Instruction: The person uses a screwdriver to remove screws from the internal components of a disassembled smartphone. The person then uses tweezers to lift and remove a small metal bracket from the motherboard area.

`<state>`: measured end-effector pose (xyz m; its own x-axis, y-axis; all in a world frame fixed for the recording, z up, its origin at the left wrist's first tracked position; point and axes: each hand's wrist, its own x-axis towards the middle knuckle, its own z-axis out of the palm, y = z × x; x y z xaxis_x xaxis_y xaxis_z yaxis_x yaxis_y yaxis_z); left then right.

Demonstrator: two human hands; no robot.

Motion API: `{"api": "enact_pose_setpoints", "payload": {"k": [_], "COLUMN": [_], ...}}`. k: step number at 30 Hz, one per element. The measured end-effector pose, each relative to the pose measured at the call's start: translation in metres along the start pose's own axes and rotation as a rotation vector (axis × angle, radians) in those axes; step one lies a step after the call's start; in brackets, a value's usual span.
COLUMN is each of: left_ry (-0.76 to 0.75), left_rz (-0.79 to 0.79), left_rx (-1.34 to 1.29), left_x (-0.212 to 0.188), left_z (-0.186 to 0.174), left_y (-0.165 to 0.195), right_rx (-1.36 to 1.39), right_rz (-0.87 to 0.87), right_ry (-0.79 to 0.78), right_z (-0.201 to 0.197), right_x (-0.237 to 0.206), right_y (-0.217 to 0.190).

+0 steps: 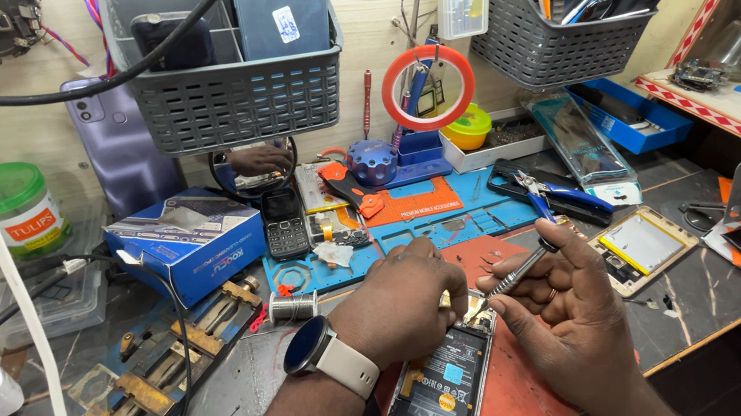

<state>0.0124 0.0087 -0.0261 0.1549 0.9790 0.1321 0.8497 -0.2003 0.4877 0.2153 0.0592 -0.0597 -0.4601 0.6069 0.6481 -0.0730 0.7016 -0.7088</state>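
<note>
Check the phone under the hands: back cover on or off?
Off. The phone lies with battery and internals exposed; right hand holds a screwdriver to it.

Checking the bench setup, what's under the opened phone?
The phone lies on a red mat over the dark bench. The left hand covers its top end, so what lies beneath there is hidden.
</note>
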Motion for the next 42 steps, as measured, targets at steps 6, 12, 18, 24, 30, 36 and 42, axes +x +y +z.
{"api": "enact_pose_setpoints", "payload": {"k": [6,12,18,24,30,36,42], "left_ry": [-0.004,-0.023,-0.017,0.047,0.146,0.115,0.115], "left_rz": [-0.014,0.028,0.014,0.050,0.073,0.008,0.010], "left_rx": [-0.032,-0.027,-0.029,-0.029,-0.059,-0.065,-0.065], "left_x": [-0.001,-0.003,-0.004,-0.003,-0.001,-0.001,-0.001], "left_z": [0.002,-0.005,-0.007,-0.009,-0.008,-0.010,-0.010], "left_y": [-0.001,-0.001,0.001,-0.001,-0.003,-0.001,0.000], "right_rx": [0.021,0.013,0.018,0.018,0.028,0.029,0.014], "right_rz": [-0.026,-0.008,0.000,0.009,-0.037,-0.074,-0.084], "right_ry": [-0.001,0.012,0.047,0.108,0.034,-0.035,-0.067], "right_z": [-0.001,0.000,0.000,0.000,0.000,0.002,0.002], "right_x": [-0.001,-0.001,0.000,-0.001,-0.003,-0.002,-0.001], "right_y": [0.000,0.000,-0.001,-0.001,0.001,0.005,0.007]}}
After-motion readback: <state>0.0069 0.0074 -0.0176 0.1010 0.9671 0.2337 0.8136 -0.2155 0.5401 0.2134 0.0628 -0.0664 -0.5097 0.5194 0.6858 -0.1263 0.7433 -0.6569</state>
